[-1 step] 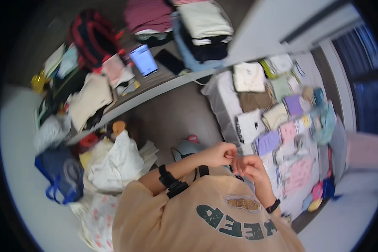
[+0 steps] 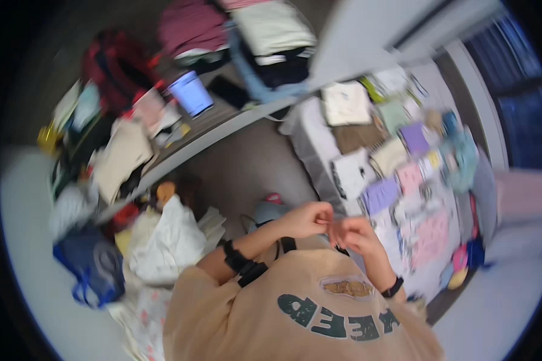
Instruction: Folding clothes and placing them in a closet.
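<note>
My left hand [image 2: 312, 219] and my right hand [image 2: 353, 233] meet in front of my chest, fingertips close together or touching. The left fingers are curled into a pinch. Those of the right bend in toward them. Anything between them is too small or blurred to make out. Black straps with a small device [image 2: 245, 263] wrap my left forearm, and a black band [image 2: 393, 287] circles my right wrist. Beyond my right hand, folded clothes lie on a white-covered bed, the nearest being a purple folded garment [image 2: 380, 195].
A shelf edge [image 2: 190, 147] runs along the far left, bearing a lit phone [image 2: 191, 94], a dark phone [image 2: 229, 91], a red backpack [image 2: 117, 72] and clothes stacks [image 2: 274, 30]. White bags [image 2: 165, 240] and a blue bag [image 2: 90, 262] sit at left. Dark floor [image 2: 247, 162] lies between shelf and bed.
The whole view has shifted slightly, so the shelf and bed things sit a little further left. My hands stay together in nearly the same pose.
</note>
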`<move>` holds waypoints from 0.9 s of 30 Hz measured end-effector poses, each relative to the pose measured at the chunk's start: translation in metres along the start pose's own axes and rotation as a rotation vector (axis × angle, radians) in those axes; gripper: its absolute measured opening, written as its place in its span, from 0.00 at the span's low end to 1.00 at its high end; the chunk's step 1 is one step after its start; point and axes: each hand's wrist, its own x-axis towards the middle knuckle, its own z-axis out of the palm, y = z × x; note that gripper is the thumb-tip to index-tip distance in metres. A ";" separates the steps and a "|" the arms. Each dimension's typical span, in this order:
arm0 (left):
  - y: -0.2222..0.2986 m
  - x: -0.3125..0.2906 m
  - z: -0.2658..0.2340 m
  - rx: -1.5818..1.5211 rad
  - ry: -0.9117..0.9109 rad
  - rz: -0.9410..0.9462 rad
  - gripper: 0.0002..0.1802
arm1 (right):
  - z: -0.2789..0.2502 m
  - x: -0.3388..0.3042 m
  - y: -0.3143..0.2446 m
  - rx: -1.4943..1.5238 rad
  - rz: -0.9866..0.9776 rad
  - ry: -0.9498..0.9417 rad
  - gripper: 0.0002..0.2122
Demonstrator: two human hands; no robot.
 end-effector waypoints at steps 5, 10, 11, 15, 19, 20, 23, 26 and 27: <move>0.019 -0.013 -0.020 0.197 -0.031 -0.194 0.08 | -0.013 0.000 0.009 -0.058 0.263 0.071 0.12; 0.023 -0.018 -0.064 0.488 0.003 -0.189 0.08 | -0.096 -0.074 0.064 -0.420 0.591 0.263 0.10; 0.028 -0.018 -0.067 0.629 -0.033 -0.240 0.06 | -0.107 -0.098 0.068 -0.498 0.681 0.334 0.09; 0.014 -0.012 -0.049 1.045 -0.262 -0.255 0.03 | -0.178 -0.215 0.157 -0.918 0.869 0.471 0.12; -0.014 0.009 0.008 0.937 -0.313 -0.270 0.05 | -0.216 -0.308 0.209 -1.057 1.063 0.716 0.11; -0.021 0.015 0.025 0.934 -0.317 -0.278 0.05 | -0.224 -0.322 0.213 -1.050 1.068 0.711 0.11; -0.030 0.031 0.079 0.828 -0.243 -0.364 0.06 | -0.257 -0.346 0.210 -1.021 1.103 0.713 0.12; -0.053 0.036 0.119 0.773 -0.123 -0.372 0.05 | -0.305 -0.341 0.208 -1.061 1.035 0.676 0.12; -0.060 0.038 0.135 0.768 -0.112 -0.384 0.05 | -0.324 -0.341 0.209 -1.094 0.971 0.660 0.12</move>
